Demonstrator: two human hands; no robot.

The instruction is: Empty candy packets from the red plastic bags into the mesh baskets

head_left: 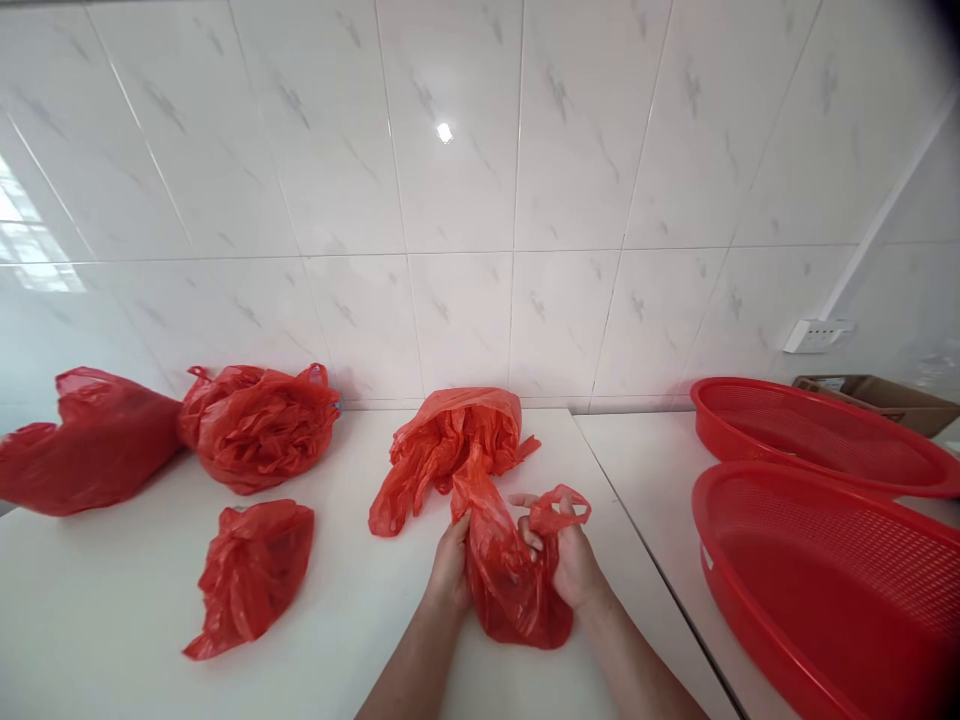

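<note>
The red plastic bag (517,600) sits on the white table (360,630) right in front of you, its full base resting there presumably so the surface takes the weight. Your left hand (451,562) is clasped on its left side, likely to steady it; your right hand (571,560) grips the other side by a handle loop (581,497), though the folds hide just how that loop sits over your fingers. Crumpled red plastic (469,415) lies just behind, seemingly set back for room.

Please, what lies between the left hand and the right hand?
In the head view, a red bag lies between the left hand and the right hand; both touch it.
</note>
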